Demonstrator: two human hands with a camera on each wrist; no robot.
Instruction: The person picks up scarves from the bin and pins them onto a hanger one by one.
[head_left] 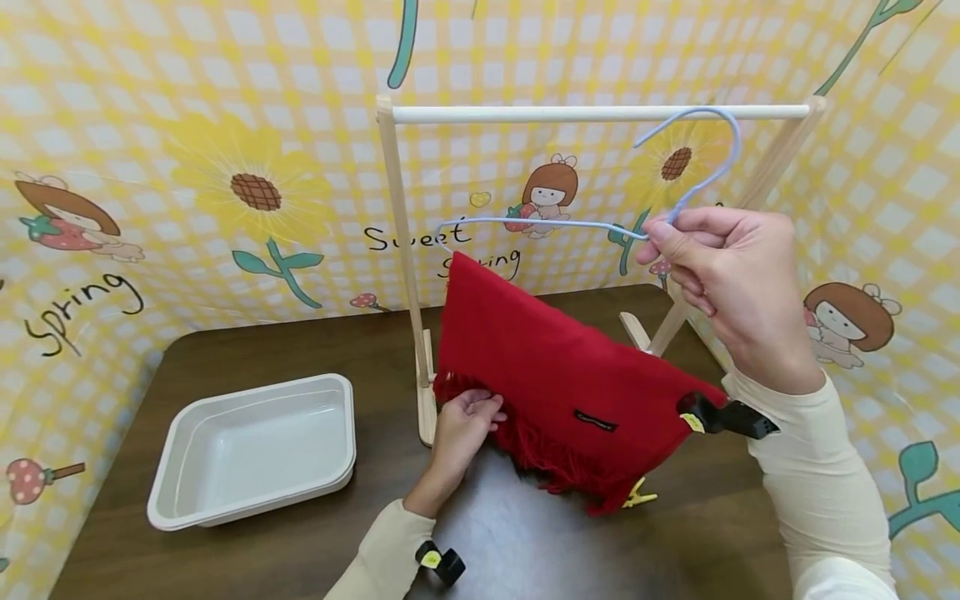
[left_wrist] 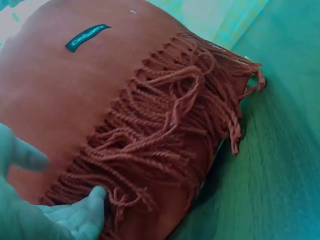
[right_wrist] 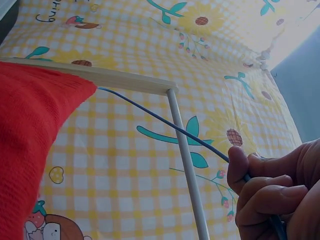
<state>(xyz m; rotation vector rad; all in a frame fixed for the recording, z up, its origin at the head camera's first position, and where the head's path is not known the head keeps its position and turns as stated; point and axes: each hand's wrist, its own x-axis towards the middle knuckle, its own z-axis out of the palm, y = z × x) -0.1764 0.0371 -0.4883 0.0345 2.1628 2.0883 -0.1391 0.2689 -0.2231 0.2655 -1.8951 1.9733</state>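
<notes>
My right hand [head_left: 738, 275] pinches a light blue wire hanger [head_left: 555, 222] at the base of its hook, where the fingers curl round the wire in the right wrist view. A red scarf [head_left: 555, 358] with a fringe and a small black label [head_left: 595, 420] drapes over the hanger and slants down to the right. At the scarf's lower left, my left hand [head_left: 467, 421] touches the fringe [left_wrist: 145, 135]. Its thumb and fingers stand apart in the left wrist view. The hanger's lower bar is hidden by the scarf.
A wooden rack with a white rod [head_left: 525, 114] stands behind the hanger on the dark table [head_left: 375, 508]. To the left sits a pale rectangular basin [head_left: 255, 450]. A yellow clip [head_left: 639, 495] lies by the scarf's lower right corner. Patterned cloth [head_left: 247, 50] walls the table.
</notes>
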